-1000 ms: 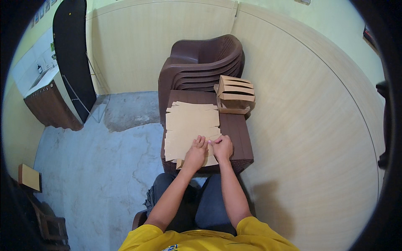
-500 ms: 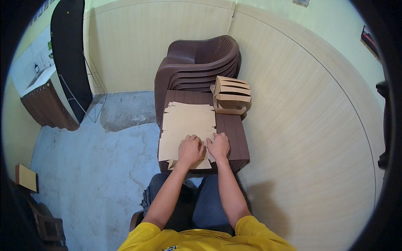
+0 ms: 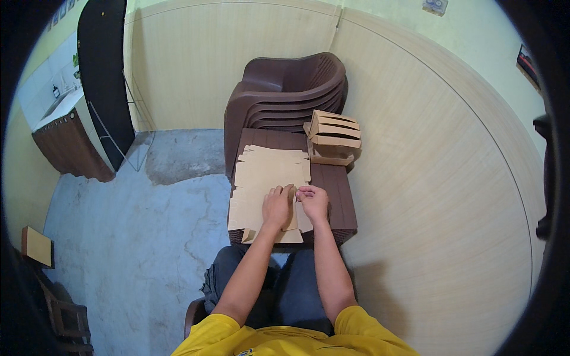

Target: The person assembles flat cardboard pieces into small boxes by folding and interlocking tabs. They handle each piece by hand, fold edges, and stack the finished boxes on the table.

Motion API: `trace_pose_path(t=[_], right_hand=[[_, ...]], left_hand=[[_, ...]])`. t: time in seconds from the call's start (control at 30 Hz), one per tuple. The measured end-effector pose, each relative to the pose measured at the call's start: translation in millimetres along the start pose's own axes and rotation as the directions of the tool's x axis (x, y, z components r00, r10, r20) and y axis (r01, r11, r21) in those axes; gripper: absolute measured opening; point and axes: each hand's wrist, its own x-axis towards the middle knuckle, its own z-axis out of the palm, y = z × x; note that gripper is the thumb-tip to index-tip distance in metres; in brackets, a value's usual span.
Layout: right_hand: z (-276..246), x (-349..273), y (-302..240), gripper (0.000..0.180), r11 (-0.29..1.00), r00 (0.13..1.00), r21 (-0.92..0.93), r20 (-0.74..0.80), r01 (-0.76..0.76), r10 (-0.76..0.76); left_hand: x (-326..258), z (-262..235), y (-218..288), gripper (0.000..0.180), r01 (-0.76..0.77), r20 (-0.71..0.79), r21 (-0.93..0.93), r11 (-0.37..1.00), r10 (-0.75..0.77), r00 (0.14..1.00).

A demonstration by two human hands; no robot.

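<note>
A flat tan cardboard box blank (image 3: pixel 270 169) with notched edges and small flaps lies on a brown plastic table (image 3: pixel 335 202) in front of me. My left hand (image 3: pixel 277 207) rests palm down on its near part, fingers stretched forward. Close beside it, my right hand (image 3: pixel 314 203) has its thumb and fingertips drawn together at a narrow flap on the blank's right side. The fold between the two hands is partly covered by my fingers. At the near edge, a small end flap (image 3: pixel 248 236) stands bent up.
Folded cardboard boxes (image 3: pixel 335 139) are stacked at the table's far right corner. Behind the table stands a stack of brown plastic armchairs (image 3: pixel 285 95). A wood-panelled wall (image 3: pixel 427 178) runs along the right. A curtained sink counter (image 3: pixel 71 145) is at the far left.
My right hand has gone from lying on the blank's right edge to a pinch at the flap. The left hand has shifted slightly right. The whole view has moved a little.
</note>
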Motion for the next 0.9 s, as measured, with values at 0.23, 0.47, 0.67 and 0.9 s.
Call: trace_pose_path(t=[0.23,0.47,0.67,0.9], right_hand=[[7.7,-5.6,-8.6,0.028,0.928,0.992,-0.359,-0.040,0.094,-0.116],[11.3,-28.6,-7.0,0.040,0.831,0.954,-0.556,-0.240,0.018,-0.181],[9.0,-22.4,-8.8,0.047,0.840,0.961,-0.541,-0.248,-0.035,-0.120],[12.9,-18.0,-19.0,0.049,0.810,0.952,-0.580,-0.290,-0.091,-0.101]], left_hand=[[-4.1,-13.8,1.8,0.042,0.027,0.090,-0.097,0.995,-0.018,0.996],[-9.0,-1.8,-4.3,0.031,-0.107,-0.028,-0.034,0.994,0.106,0.994],[-4.3,5.3,-10.3,0.031,-0.100,0.021,-0.039,0.994,0.101,0.995],[-0.9,7.2,-11.4,0.032,-0.145,0.048,0.006,0.989,0.145,0.988]])
